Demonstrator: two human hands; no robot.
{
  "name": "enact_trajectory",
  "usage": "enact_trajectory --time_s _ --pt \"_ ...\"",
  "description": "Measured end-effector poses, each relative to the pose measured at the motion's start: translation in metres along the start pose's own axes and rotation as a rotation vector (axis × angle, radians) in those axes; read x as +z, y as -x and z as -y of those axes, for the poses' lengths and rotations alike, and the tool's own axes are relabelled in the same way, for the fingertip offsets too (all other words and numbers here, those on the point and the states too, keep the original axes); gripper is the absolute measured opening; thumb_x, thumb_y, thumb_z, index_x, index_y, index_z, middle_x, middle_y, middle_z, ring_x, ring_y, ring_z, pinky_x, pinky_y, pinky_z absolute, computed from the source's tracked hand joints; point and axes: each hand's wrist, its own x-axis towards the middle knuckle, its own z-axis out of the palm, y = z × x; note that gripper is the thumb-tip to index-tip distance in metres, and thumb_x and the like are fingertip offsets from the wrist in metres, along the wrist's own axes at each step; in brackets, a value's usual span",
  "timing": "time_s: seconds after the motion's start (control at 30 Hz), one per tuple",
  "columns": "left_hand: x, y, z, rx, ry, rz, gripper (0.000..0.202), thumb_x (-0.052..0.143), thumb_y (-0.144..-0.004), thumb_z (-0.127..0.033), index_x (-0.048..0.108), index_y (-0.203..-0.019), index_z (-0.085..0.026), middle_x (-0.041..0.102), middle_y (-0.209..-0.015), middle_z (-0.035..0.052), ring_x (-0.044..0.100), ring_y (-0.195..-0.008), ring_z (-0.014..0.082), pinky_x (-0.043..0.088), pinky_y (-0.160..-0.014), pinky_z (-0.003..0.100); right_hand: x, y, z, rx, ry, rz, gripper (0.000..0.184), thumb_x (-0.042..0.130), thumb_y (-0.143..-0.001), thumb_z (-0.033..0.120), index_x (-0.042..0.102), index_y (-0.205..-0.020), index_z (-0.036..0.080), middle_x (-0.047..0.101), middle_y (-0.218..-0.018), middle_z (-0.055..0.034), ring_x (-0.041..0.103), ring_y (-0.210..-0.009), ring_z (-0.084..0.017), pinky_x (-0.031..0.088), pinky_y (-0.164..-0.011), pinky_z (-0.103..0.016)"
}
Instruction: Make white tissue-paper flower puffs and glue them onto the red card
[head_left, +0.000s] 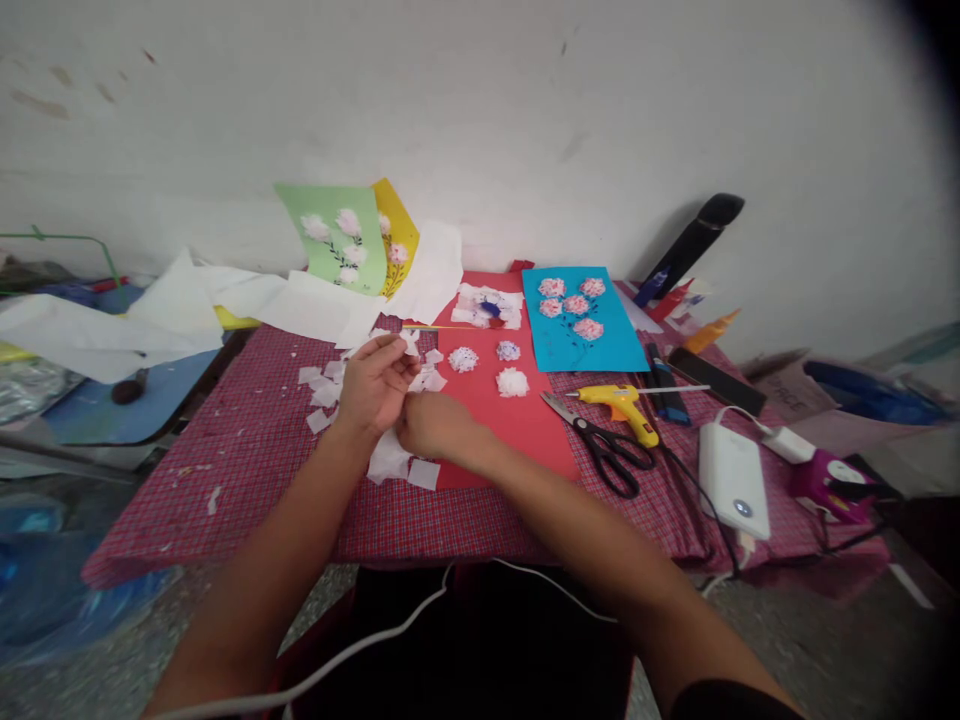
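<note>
My left hand [373,385] is raised above the table with thumb and fingers pinched on a small piece of white tissue paper [409,341]. Just below and to the right, my right hand [433,424] is closed, its fingertips turned away from view; what they hold is hidden. Cut white paper squares [324,390] lie scattered around both hands. On the red card [544,440] beside them rest a white paper flower [512,382] and two purple-speckled ones, the larger speckled flower [463,359] nearer my hands. Behind these lies a paint-stained white tissue [489,306].
To the right lie black-handled scissors [600,445], a yellow glue gun [619,405] with its cord, and a white power bank [733,480]. A blue flower card [585,325] lies behind them. Green [337,240] and yellow flower cards lean on the wall; white sheets [322,305] spread left.
</note>
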Motion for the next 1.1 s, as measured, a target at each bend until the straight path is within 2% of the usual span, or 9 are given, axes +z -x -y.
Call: enact_trajectory --time_s 0.07,0.2,0.33,0.5,0.57,0.73,0.8,0.87,1.1 --pt "-0.002 -0.002 -0.005 0.005 0.020 0.003 0.020 0.083 -0.070 -0.017 0.067 -0.080 -0.019 0.066 -0.069 -0.0005 0.064 -0.065 0.0117 0.054 -0.068 0.027 0.001 0.007 0.005 -0.008 0.017 -0.041 0.036 0.051 -0.093 0.033 0.067 -0.119 0.013 0.075 -0.113 -0.0189 0.073 -0.099 -0.032 0.058 -0.073 -0.039" --pt "-0.004 -0.004 -0.011 -0.015 0.045 -0.009 0.021 0.084 -0.068 -0.016 0.067 -0.080 -0.019 0.066 -0.068 -0.0008 0.063 -0.065 0.0114 0.055 -0.069 0.026 0.001 0.026 0.014 -0.072 0.084 -0.138 0.041 0.053 -0.095 0.042 0.064 -0.120 0.012 0.073 -0.113 -0.0197 0.073 -0.095 -0.032 0.059 -0.074 -0.042" --pt "-0.004 -0.004 -0.011 -0.042 0.055 0.012 0.021 0.084 -0.069 -0.016 0.066 -0.080 -0.020 0.067 -0.072 -0.0006 0.064 -0.067 0.0110 0.054 -0.068 0.025 -0.006 0.051 0.019 -0.139 0.130 -0.166 0.050 0.055 -0.095 0.050 0.060 -0.127 0.012 0.071 -0.110 -0.0195 0.072 -0.090 -0.033 0.059 -0.068 -0.043" --pt "-0.003 -0.003 -0.008 -0.084 0.070 0.014 0.021 0.083 -0.068 -0.015 0.065 -0.079 -0.019 0.066 -0.068 -0.0020 0.064 -0.065 0.0113 0.053 -0.067 0.026 -0.016 0.081 0.023 -0.134 0.130 -0.196 0.054 0.050 -0.098 0.057 0.057 -0.133 0.017 0.066 -0.125 -0.0189 0.072 -0.083 -0.030 0.058 -0.065 -0.042" --pt "-0.003 -0.003 -0.007 -0.093 0.070 0.006 0.022 0.083 -0.068 -0.014 0.065 -0.079 -0.019 0.065 -0.067 -0.0024 0.064 -0.064 0.0111 0.053 -0.067 0.025 -0.019 0.087 0.022 -0.149 0.106 -0.199 0.049 0.046 -0.100 0.052 0.055 -0.135 0.018 0.066 -0.126 -0.0178 0.072 -0.082 -0.030 0.058 -0.064 -0.043" --pt "-0.002 -0.003 -0.005 -0.097 0.063 0.009 0.024 0.083 -0.066 -0.014 0.064 -0.081 -0.018 0.065 -0.069 -0.0021 0.063 -0.064 0.0108 0.053 -0.067 0.024 -0.030 0.085 0.003 -0.069 0.132 -0.159 0.033 0.048 -0.094 0.019 0.059 -0.126 0.016 0.072 -0.116 -0.0156 0.073 -0.088 -0.028 0.057 -0.070 -0.039" --pt "-0.003 -0.003 -0.004 -0.108 0.059 0.020 0.023 0.082 -0.067 -0.013 0.065 -0.081 -0.018 0.065 -0.068 -0.0013 0.063 -0.066 0.0114 0.053 -0.067 0.025 -0.033 0.079 -0.009 0.006 0.169 -0.136 0.027 0.048 -0.093 0.016 0.062 -0.116 0.015 0.074 -0.105 -0.0151 0.074 -0.087 -0.028 0.057 -0.071 -0.037" --pt "-0.002 -0.002 -0.002 -0.117 0.056 0.029 0.023 0.082 -0.067 -0.013 0.065 -0.081 -0.017 0.065 -0.068 -0.0004 0.064 -0.066 0.0121 0.054 -0.067 0.025 -0.033 0.073 -0.019 0.082 0.206 -0.110 0.027 0.045 -0.095 0.014 0.063 -0.115 0.015 0.075 -0.101 -0.0155 0.075 -0.087 -0.029 0.057 -0.070 -0.037" --pt "-0.002 -0.001 0.002 -0.133 0.034 0.044 0.020 0.081 -0.067 -0.012 0.067 -0.081 -0.017 0.067 -0.071 0.0006 0.064 -0.065 0.0124 0.054 -0.068 0.027 -0.015 0.052 -0.036 0.134 0.233 -0.052 0.030 0.046 -0.094 0.014 0.066 -0.117 0.012 0.074 -0.106 -0.0199 0.075 -0.094 -0.033 0.058 -0.074 -0.041"
